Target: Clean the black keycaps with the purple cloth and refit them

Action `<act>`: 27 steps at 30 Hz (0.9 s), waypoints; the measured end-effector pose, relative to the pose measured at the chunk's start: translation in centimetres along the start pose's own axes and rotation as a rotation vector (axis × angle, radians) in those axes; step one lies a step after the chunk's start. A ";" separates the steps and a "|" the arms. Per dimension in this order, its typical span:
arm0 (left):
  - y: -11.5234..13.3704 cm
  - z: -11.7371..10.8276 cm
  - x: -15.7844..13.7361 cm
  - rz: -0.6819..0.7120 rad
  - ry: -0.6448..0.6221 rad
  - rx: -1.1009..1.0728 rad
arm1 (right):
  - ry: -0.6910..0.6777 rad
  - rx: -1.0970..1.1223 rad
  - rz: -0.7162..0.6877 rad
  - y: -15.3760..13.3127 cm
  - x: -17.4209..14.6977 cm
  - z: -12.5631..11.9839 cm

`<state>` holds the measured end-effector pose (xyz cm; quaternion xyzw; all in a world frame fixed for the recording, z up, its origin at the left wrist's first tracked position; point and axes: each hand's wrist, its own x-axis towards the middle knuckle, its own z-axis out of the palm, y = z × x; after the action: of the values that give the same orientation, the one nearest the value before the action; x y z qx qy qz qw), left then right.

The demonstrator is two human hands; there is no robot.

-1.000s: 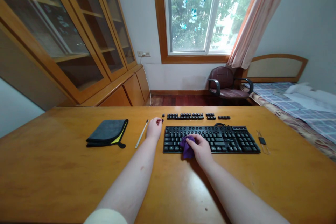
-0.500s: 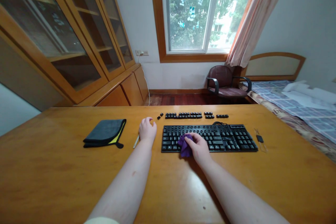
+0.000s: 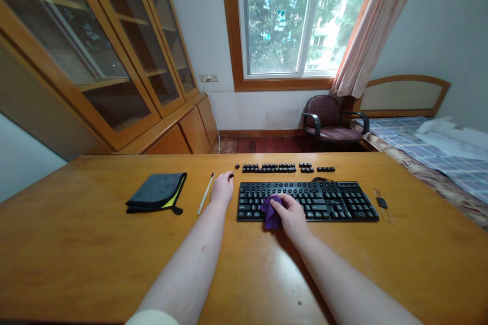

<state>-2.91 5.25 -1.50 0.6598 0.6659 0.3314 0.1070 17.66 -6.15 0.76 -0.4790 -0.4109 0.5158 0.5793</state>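
Head view: a bunched purple cloth (image 3: 271, 214) rests on the near left part of the black keyboard (image 3: 324, 204), pinched between thumb and fingers of your right hand (image 3: 294, 217). Your left hand (image 3: 222, 189), beside the keyboard, has a dark keycap (image 3: 231, 176) at its fingertips; whether pinched or merely touched, I cannot tell. Outward lie loose keycap rows (image 3: 279, 168), a slim white stick (image 3: 205, 197) and a folded gray towel (image 3: 155, 190).

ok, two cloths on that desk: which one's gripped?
The purple cloth: bunched in the right hand's fingers at the keyboard's near edge. The grey cloth lies folded on the desk, untouched.
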 end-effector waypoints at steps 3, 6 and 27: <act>2.3 -0.7 -1.8 -0.015 0.036 -0.317 | 0.007 -0.012 -0.021 0.0 0.1 -0.1; 4.9 -0.5 -4.6 -0.180 -0.054 -0.892 | 0.011 -0.066 -0.067 -0.1 0.1 -0.4; 8.3 -0.3 -9.5 -0.307 -0.391 -1.309 | 0.005 -0.043 -0.175 0.1 0.0 -0.5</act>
<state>4.61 -4.62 0.81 0.4056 0.3837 0.5208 0.6458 18.18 -6.21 0.59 -0.4548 -0.4606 0.4531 0.6130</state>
